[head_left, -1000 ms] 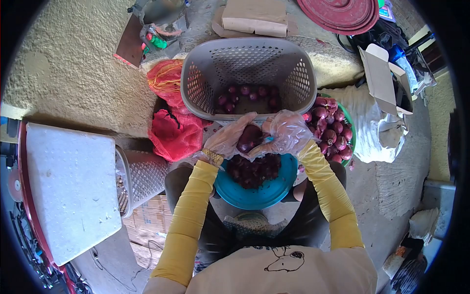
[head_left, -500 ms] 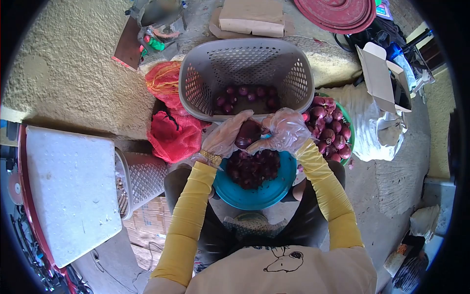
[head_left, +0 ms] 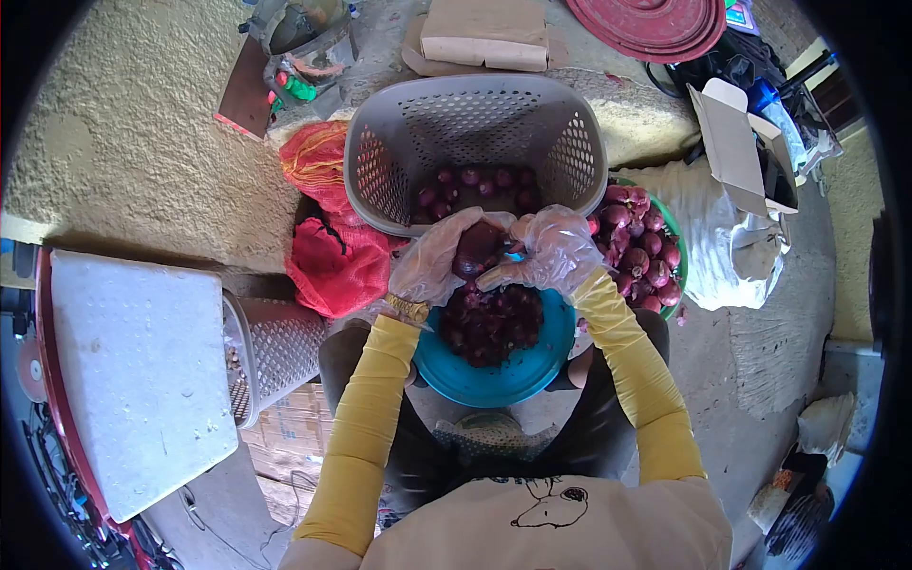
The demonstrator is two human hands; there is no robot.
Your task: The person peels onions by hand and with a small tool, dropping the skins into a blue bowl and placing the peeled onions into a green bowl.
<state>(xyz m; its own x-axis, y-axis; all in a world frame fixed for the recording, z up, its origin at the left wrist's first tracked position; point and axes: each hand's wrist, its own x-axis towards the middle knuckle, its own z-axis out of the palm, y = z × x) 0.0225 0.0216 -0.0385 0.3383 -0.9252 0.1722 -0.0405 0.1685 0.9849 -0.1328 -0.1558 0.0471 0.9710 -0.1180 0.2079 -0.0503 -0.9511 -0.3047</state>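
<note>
In clear plastic gloves, both hands meet above a blue basin [head_left: 432, 366] between my knees. My left hand [head_left: 423, 266] is closed around a dark red onion [head_left: 478, 249]. My right hand [head_left: 556, 252] is closed at the onion's right side, with a small blue object [head_left: 515, 256] at its fingers; the rest of that object is hidden. Dark onion skins [head_left: 489, 328] are heaped in the basin just below. Beyond my hands stands a grey perforated basket [head_left: 475, 109] with several peeled purple onions [head_left: 486, 182] on its bottom.
A green basin [head_left: 676, 228] full of unpeeled onions stands to the right, beside a white sack [head_left: 727, 266]. Red mesh bags [head_left: 337, 266] lie left of the basket. Further left are a white foam lid [head_left: 142, 370] and another basket [head_left: 275, 347]. Cardboard [head_left: 484, 36] lies behind.
The onion in my left hand has turned and tilted a little. My right hand has shifted slightly to the left and up against it.
</note>
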